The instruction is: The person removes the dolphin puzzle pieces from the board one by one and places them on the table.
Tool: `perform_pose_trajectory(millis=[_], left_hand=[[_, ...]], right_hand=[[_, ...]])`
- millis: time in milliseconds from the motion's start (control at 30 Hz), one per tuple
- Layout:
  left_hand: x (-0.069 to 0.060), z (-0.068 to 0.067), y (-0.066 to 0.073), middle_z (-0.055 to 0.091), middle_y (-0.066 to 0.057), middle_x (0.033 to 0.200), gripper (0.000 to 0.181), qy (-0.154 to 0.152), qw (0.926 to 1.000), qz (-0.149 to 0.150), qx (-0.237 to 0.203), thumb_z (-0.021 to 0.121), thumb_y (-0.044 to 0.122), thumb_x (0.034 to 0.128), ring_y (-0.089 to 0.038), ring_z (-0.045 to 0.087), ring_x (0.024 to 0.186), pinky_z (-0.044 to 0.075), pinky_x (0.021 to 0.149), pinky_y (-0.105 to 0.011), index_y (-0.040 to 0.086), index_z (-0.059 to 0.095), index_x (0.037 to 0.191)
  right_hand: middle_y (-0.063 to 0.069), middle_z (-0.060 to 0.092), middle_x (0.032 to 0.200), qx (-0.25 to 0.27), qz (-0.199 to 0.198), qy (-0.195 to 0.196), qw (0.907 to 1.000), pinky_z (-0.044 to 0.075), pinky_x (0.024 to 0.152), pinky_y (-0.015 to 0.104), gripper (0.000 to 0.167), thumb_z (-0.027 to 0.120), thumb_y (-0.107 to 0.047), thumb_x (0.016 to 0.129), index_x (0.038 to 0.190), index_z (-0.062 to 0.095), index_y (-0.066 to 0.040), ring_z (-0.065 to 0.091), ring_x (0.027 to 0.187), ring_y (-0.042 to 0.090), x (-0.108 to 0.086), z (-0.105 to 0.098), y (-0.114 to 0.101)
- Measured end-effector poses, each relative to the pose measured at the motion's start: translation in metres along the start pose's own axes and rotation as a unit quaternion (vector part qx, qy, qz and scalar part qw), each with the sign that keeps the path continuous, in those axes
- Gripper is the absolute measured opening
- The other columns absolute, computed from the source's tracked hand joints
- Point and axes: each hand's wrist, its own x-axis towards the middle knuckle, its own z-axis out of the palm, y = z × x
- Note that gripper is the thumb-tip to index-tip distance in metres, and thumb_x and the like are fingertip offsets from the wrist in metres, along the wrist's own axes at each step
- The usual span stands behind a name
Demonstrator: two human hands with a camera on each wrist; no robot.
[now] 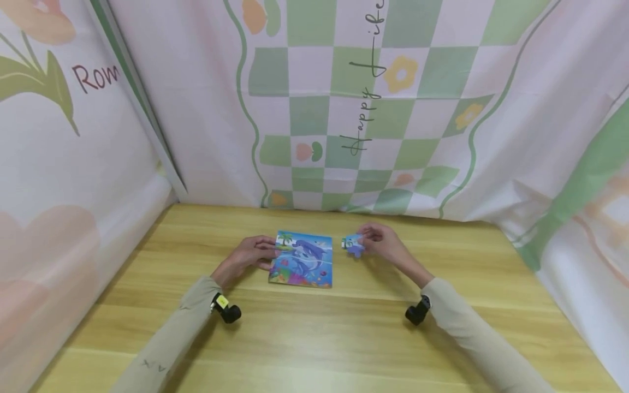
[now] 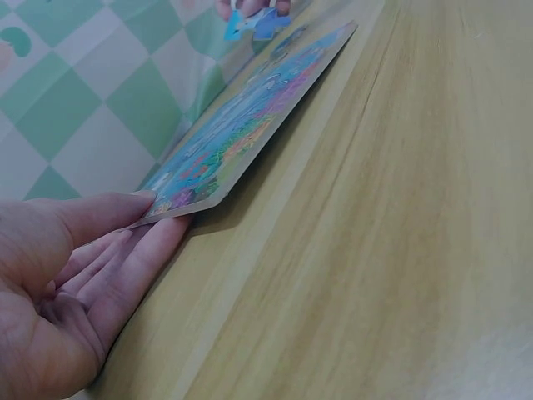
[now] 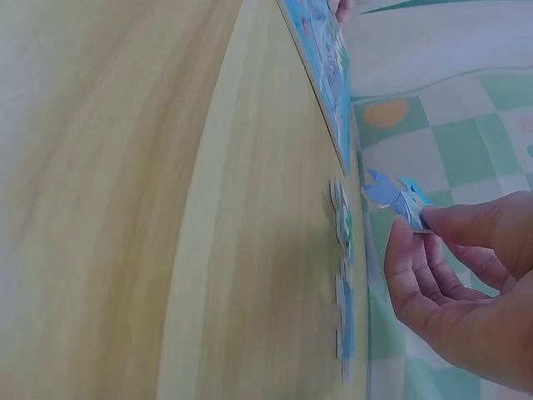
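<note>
My left hand [image 1: 248,254] pinches the left edge of a square picture board [image 1: 321,273], thumb on top and fingers beneath. Dolphins and a palm tree over blue water are printed on it. In the left wrist view the board [image 2: 241,125] slants, and its near corner stands off the table above a shadow. My right hand [image 1: 380,240], to the right of the board, pinches a small blue jigsaw piece [image 3: 404,204] between thumb and fingers, raised above the table. Below that hand lie a jigsaw piece [image 3: 343,221] and another blue piece [image 3: 345,321], seen nearly edge-on.
The wooden table [image 1: 314,338] reaches back to a hanging checkered cloth [image 1: 354,109]. Another printed cloth [image 1: 73,180] hangs along the left side. A small black camera [image 1: 228,311] sits on the left wrist, and a second camera [image 1: 417,311] on the right.
</note>
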Motion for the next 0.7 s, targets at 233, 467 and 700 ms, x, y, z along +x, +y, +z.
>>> perform_pose_trajectory(millis=[233, 467, 700], left_hand=[[-0.001, 0.003, 0.001, 0.067, -0.026, 0.127, 0.05, 0.003, 0.9999, 0.002, -0.011, 0.068, 0.001, 0.0993, -0.016, 0.072, 0.087, 0.069, 0.078, -0.03, -0.011, 0.048, 0.143], [0.0, 0.002, -0.001, 0.07, -0.023, 0.123, 0.049, 0.001, 0.9999, -0.003, -0.014, 0.069, 0.001, 0.0985, -0.016, 0.072, 0.085, 0.068, 0.078, -0.028, -0.01, 0.049, 0.142], [0.002, 0.0, -0.002, 0.068, -0.025, 0.127, 0.05, -0.001, 0.9999, -0.004, -0.012, 0.069, 0.001, 0.099, -0.016, 0.072, 0.086, 0.068, 0.079, -0.029, -0.01, 0.048, 0.143]], right_hand=[[0.032, 0.069, 0.117, -0.021, 0.01, 0.018, 0.9996, 0.068, 0.082, 0.032, 0.031, 0.067, -0.003, 0.101, 0.127, 0.062, 0.013, 0.072, 0.101, 0.035, -0.012, -0.02, 0.008], [0.031, 0.07, 0.12, -0.054, 0.028, 0.035, 0.9975, 0.066, 0.081, 0.028, 0.034, 0.066, -0.007, 0.103, 0.13, 0.061, 0.012, 0.072, 0.103, 0.036, -0.023, -0.041, 0.017], [0.034, 0.068, 0.121, -0.049, 0.039, 0.048, 0.9969, 0.067, 0.08, 0.028, 0.035, 0.064, -0.005, 0.103, 0.133, 0.058, 0.013, 0.072, 0.094, 0.017, -0.03, -0.06, 0.026]])
